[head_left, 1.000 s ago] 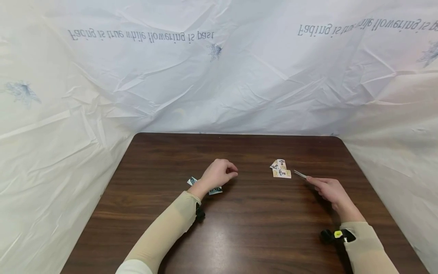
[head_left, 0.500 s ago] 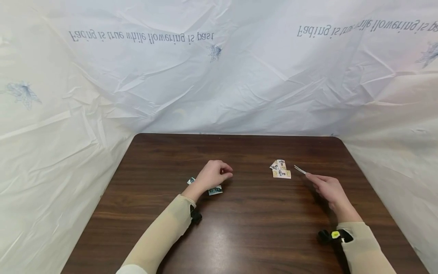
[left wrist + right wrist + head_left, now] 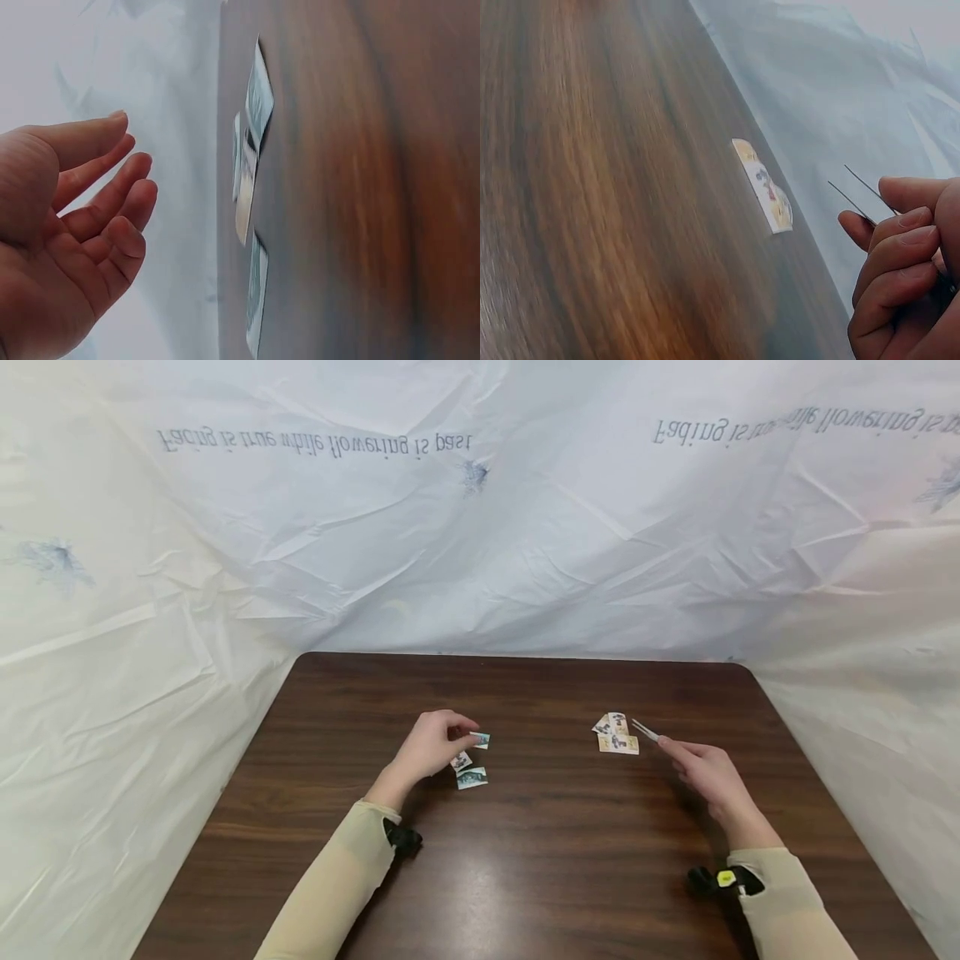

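Left hand [image 3: 429,745] is released, fingers loosely bent, thumb standing off, hovering over a few paper slips on the dark wooden table [image 3: 525,860]. Beside it I see a blue-green slip [image 3: 472,778], a tan slip [image 3: 461,761] next to that, and a second blue-green slip [image 3: 482,741] poking out past the fingertips. Left wrist view shows a fourth slip [image 3: 256,296], lying apart.

Right hand [image 3: 708,781] grips metal tweezers [image 3: 652,736] between thumb and fingers, prongs apart, tips toward three tan slips [image 3: 618,744] bunched together. Tips near those slips, not touching; can't tell how high up. Beige sleeves [image 3: 330,868], black camera strap at each wrist. Wrinkled white sheet [image 3: 525,568] with upside-down lettering hangs behind.
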`<state>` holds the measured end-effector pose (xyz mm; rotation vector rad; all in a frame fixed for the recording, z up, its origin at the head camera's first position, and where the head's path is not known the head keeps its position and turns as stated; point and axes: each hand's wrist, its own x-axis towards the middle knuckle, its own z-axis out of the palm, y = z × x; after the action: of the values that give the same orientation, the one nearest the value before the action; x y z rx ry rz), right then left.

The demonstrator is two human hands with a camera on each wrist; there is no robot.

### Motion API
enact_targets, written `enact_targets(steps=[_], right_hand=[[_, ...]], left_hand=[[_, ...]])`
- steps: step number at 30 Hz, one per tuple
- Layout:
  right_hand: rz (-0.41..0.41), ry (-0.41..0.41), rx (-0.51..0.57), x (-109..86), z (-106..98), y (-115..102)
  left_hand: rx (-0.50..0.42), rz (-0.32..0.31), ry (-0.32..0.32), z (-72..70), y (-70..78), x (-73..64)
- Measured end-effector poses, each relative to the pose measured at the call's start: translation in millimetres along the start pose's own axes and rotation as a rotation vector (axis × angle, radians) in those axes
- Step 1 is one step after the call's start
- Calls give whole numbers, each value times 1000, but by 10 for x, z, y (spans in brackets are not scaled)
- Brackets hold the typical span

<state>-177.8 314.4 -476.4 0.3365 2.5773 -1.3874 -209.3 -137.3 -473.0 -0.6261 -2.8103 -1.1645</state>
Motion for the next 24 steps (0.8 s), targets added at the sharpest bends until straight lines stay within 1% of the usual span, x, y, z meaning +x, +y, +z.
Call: enact_targets(steps=[6, 9, 12, 15, 17, 21, 24], right_hand=[[-46, -36, 26, -47, 122, -137], [-78, -55, 32, -40, 214, -213], [-117, -90, 70, -18, 345, -283], [-143, -136, 139, 1, 519, -347], [-163, -167, 164, -3, 649, -390], [-184, -227, 177, -44, 926, -496], [-220, -298, 167, -92, 1138, -586]], left_hand=[[16, -43, 21, -124, -128, -98], [44, -60, 27, -162, -157, -131], [82, -65, 28, -185, -176, -156], [100, -75, 24, -193, -192, -173], [103, -88, 18, -186, -200, -178], [101, -110, -12, -158, -197, -173], [111, -117, -40, -129, -188, -161]])
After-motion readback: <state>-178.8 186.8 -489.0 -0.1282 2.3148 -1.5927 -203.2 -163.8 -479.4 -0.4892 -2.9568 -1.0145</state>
